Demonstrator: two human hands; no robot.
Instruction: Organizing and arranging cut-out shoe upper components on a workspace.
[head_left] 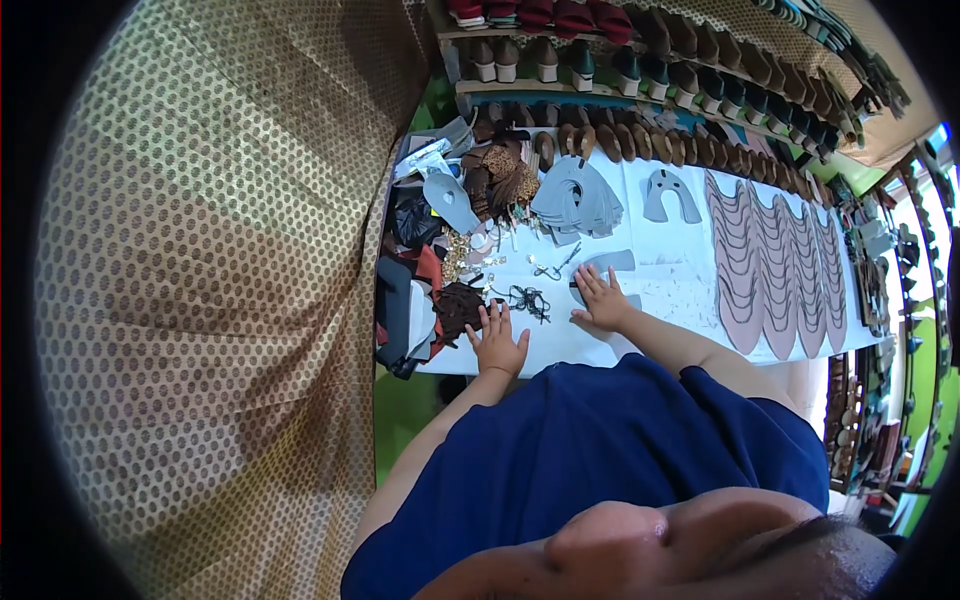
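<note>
My left hand rests with its fingers spread near the table's front edge, beside a heap of dark brown strips. My right hand lies flat, fingers apart, over a grey curved shoe-upper piece that it partly covers. Neither hand grips anything. Between and beyond the hands are a tangle of black cords and a smaller bundle of thin straps. A fanned stack of grey upper pieces sits farther back, and a single grey U-shaped piece lies to its right.
Overlapping mauve-brown upper pieces in rows cover the table's right side. Leopard-patterned and brown scraps, a black bag and folded material crowd the left. Shelves of shoes stand behind. A patterned curtain hangs at left.
</note>
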